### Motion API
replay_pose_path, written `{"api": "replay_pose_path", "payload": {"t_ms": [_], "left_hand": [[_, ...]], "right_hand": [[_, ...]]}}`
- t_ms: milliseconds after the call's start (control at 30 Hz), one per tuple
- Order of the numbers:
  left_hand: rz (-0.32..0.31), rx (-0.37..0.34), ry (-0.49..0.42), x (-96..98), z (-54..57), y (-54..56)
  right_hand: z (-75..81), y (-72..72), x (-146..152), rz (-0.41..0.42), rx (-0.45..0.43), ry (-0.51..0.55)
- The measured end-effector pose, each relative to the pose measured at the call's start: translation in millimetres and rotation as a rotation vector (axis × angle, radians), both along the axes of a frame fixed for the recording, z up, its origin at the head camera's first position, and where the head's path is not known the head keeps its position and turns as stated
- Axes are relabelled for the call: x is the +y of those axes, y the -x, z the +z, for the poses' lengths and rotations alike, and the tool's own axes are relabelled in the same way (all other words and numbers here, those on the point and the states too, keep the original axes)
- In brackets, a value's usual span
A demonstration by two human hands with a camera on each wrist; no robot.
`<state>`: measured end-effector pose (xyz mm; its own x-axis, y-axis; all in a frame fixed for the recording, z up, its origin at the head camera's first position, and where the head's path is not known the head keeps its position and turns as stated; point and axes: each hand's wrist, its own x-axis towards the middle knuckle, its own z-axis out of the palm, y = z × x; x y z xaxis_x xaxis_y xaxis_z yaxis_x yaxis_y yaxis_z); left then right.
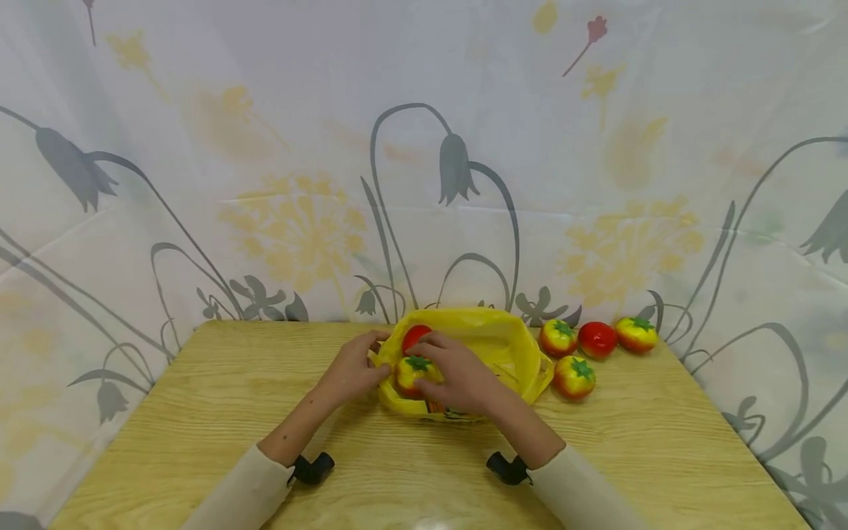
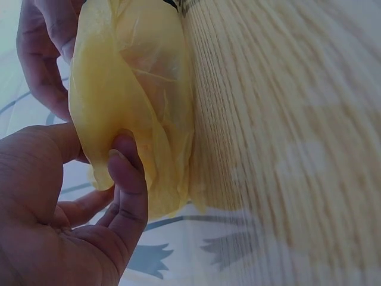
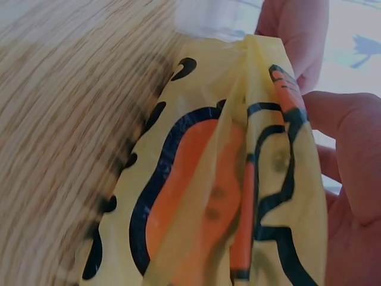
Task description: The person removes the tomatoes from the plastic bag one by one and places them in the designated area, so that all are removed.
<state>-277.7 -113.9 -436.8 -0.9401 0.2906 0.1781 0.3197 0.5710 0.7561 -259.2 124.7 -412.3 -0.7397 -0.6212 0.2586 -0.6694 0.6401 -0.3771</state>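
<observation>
A yellow plastic bag point(image 1: 477, 318) stands with its mouth spread wide on the table. At its left side, my left hand point(image 1: 354, 372) pinches the rim; the left wrist view has the thumb behind the plastic and a fingertip point(image 2: 126, 149) on its outside. My right hand point(image 1: 457, 372) reaches into the bag from the right, thumb and fingers about a yellow-and-red toy tomato point(image 1: 407, 377) with a green leafy top. Behind that tomato, a red round toy fruit point(image 1: 415, 336) is inside the bag. The printed bag front point(image 3: 190, 179) hides part of the right hand point(image 3: 351, 149) in its wrist view.
Right of the bag lie more toy tomatoes: one near the front point(image 1: 574, 378), one behind it point(image 1: 558, 338) and one farther right point(image 1: 636, 335). A glossy red fruit point(image 1: 598, 340) sits among them. A flowered curtain point(image 1: 424, 147) hangs behind the wooden table point(image 1: 218, 390).
</observation>
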Motion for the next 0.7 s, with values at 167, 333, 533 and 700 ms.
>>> {"api": "replay_pose_path", "payload": {"t_ms": [167,333,533,700], "left_hand": [[-0.010,-0.001,-0.009,0.6,2.2,-0.8],[-0.005,0.002,-0.005,1.2,2.5,1.1],[-0.009,0.019,0.003,2.8,3.4,5.0],[-0.002,0.001,0.014,-0.7,1.2,0.8]], "right_hand": [[-1.0,1.8,-6.3,0.016,0.005,-0.012],[-1.4,2.3,-8.5,0.025,-0.004,-0.070],[-0.9,4.2,-8.0,0.025,-0.012,-0.079],[-7.5,2.8,-9.6,0.025,-0.049,-0.081]]}}
